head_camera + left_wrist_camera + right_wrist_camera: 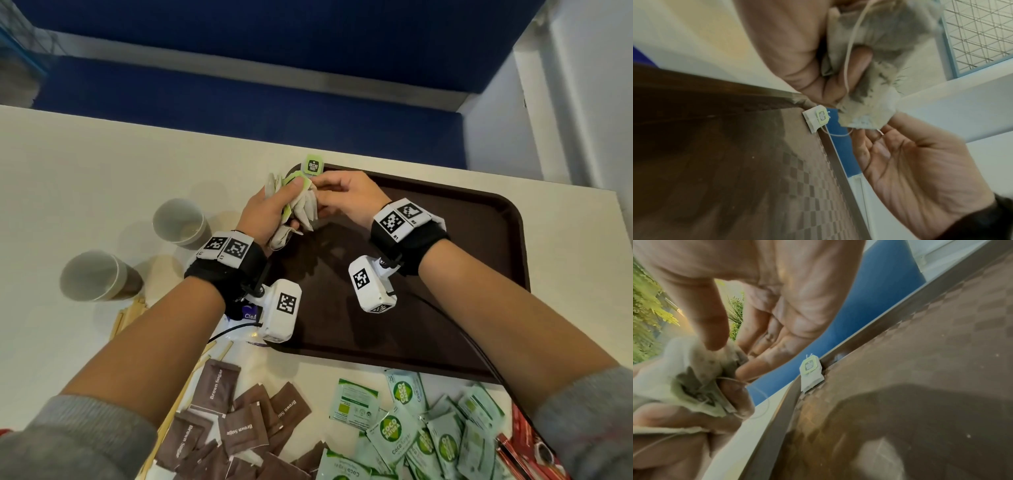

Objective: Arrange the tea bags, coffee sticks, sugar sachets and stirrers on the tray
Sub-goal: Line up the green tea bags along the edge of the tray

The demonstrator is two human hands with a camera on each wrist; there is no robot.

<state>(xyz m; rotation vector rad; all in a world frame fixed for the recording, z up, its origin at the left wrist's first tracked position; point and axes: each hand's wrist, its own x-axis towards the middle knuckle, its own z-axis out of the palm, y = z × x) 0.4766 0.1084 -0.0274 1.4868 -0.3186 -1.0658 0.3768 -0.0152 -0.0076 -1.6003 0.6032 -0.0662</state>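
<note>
My left hand (270, 212) grips a bunch of tea bags (303, 209) with green tags, held just above the far left corner of the brown tray (445, 274). My right hand (342, 195) meets the bunch from the right. Its thumb and forefinger pinch one tea bag (694, 369) at the edge of the bunch. In the left wrist view a string hangs from the tea bags (879, 48), and the right hand's palm (910, 162) shows below. A single tea bag (314, 167) with a green tag lies in the tray's far left corner (816, 118) (810, 371).
Two paper cups (180, 222) (97, 275) stand left of the tray. Wooden stirrers (128, 317) lie under my left forearm. Brown sugar sachets (236, 421), green coco sugar sachets (411, 428) and red coffee sticks (527, 448) are heaped on the near table. The table's far edge (205, 135) is close behind the tray.
</note>
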